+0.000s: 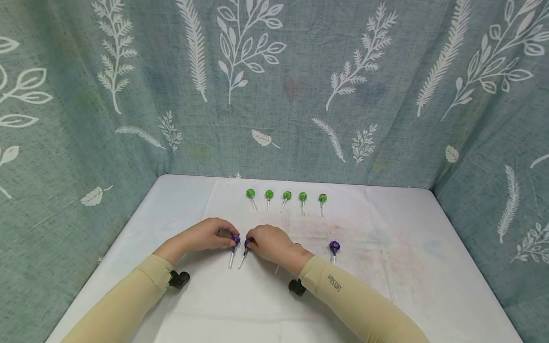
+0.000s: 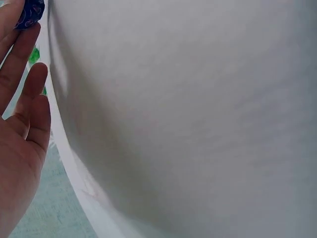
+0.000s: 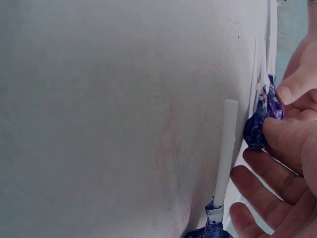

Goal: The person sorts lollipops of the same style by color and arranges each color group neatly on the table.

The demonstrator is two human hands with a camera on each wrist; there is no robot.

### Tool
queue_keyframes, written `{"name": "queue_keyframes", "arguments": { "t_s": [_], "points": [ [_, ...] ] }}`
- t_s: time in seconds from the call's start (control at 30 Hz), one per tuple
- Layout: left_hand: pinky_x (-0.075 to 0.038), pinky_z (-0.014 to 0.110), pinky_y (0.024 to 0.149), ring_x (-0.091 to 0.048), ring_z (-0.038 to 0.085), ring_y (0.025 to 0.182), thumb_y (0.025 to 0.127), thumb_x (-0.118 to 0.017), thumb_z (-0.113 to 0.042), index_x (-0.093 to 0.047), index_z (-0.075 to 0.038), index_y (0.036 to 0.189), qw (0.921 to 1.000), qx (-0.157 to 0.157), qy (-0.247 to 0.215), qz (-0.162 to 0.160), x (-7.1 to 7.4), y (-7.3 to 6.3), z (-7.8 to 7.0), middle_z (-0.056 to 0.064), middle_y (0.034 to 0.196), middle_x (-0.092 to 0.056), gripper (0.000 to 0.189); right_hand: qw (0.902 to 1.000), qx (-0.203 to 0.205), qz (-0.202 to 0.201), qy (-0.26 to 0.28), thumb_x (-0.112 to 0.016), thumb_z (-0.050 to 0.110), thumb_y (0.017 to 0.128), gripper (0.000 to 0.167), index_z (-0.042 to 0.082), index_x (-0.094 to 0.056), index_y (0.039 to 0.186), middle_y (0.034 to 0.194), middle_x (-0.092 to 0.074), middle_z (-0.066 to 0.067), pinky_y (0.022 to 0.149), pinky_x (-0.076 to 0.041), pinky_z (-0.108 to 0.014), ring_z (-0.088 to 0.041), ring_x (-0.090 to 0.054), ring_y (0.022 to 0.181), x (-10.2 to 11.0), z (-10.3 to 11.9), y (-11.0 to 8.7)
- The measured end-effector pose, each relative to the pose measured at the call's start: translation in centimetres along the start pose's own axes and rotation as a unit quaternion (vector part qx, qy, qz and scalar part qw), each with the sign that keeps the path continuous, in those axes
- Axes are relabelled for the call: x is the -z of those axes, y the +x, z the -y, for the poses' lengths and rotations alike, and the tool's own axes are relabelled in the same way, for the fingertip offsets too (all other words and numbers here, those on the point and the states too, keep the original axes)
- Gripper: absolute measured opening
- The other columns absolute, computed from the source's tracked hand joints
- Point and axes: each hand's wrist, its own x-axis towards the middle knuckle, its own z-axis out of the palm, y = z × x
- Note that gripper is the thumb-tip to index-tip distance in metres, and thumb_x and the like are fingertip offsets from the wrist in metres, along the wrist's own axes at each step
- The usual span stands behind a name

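Note:
A purple-wrapped lollipop (image 1: 235,239) lies with its white stick toward me, its head pinched between thumb and index finger of my left hand (image 1: 208,235). Just to its right, my right hand (image 1: 271,242) pinches the head of a second purple lollipop (image 1: 246,244). The right wrist view shows this lollipop (image 3: 255,130) between thumb and fingertip, close beside the left hand's one. Another purple lollipop (image 3: 213,225) lies on the cloth by the right hand; in the head view the right hand and wrist mostly cover it. One more purple lollipop (image 1: 334,247) lies right of the right forearm.
Several green lollipops (image 1: 287,195) lie in a row across the back of the white-covered table (image 1: 240,314). Patterned blue-green curtains (image 1: 274,95) stand behind and on both sides. A small black wrist device (image 1: 179,279) hangs under each sleeve.

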Motion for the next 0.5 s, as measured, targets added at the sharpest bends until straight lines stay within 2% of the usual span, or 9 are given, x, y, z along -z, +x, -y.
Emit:
{"name": "queue_keyframes", "arguments": {
  "t_s": [0.13,0.33,0.5],
  "points": [
    [-0.051,0.034,0.079,-0.061,0.014,0.099,0.088,-0.076,-0.038,-0.073,-0.027,0.112,0.9999,0.011,0.0,-0.006,0.6,0.4,0.1,-0.014,0.106,-0.067,0.026,1.0,-0.001,0.0,0.002,-0.066,0.026,0.098,0.017,0.017,-0.075,0.109,0.095,-0.07,0.008,0.074,-0.052,-0.025,-0.005,-0.063,0.085,-0.1,-0.1,0.0],
    [-0.049,0.04,0.087,-0.06,0.015,0.107,0.088,-0.074,-0.044,-0.072,-0.025,0.116,0.9996,0.007,0.024,-0.016,1.7,1.5,0.2,-0.014,0.111,-0.067,0.034,1.0,0.0,0.002,-0.002,-0.066,0.026,0.098,0.016,0.018,-0.075,0.108,0.094,-0.069,0.009,0.075,-0.052,-0.025,-0.005,-0.063,0.085,-0.1,-0.1,0.0],
    [-0.047,0.044,0.094,-0.058,0.015,0.112,0.089,-0.074,-0.041,-0.072,-0.023,0.117,0.9993,0.004,0.033,-0.02,2.6,2.7,0.1,-0.016,0.111,-0.066,0.034,1.0,-0.002,0.005,-0.005,-0.066,0.027,0.098,0.016,0.018,-0.074,0.109,0.094,-0.069,0.009,0.076,-0.052,-0.025,-0.006,-0.064,0.087,0.0,0.0,-0.1]
  ]
}}
